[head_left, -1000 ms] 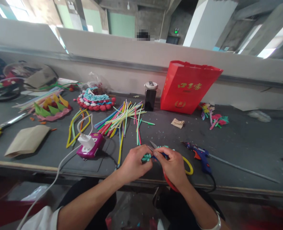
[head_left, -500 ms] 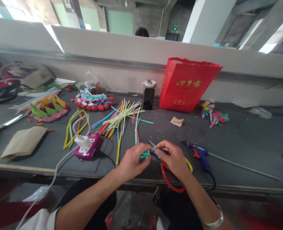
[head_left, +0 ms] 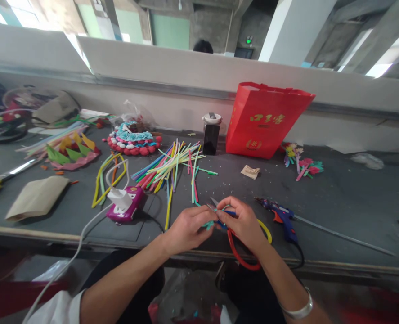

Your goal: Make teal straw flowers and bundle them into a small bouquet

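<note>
My left hand (head_left: 187,227) is closed, pinching a small turquoise strip (head_left: 208,224) that looks fringed and is partly covered by the fingers. Close against it, my right hand (head_left: 242,220) is closed around scissors (head_left: 233,253) with a red and a yellow handle loop and blue near the pivot. The pointed blades reach left to the fingertips of my left hand, slightly apart. Both hands are just above the front part of the dark tabletop. Beyond them lies a loose pile of coloured straws (head_left: 177,164).
Right of my hands lies a blue glue gun (head_left: 285,220) with a long stick. A red bag (head_left: 268,121) and a tumbler (head_left: 212,119) stand behind. At left are a purple power socket (head_left: 132,208), a brown paper piece (head_left: 37,198), and a beaded, flowered ornament (head_left: 133,137).
The scissor blades have opened at my left fingertips. My left hand has turned slightly, and less of the turquoise strip shows. The camera view has shifted a little.
</note>
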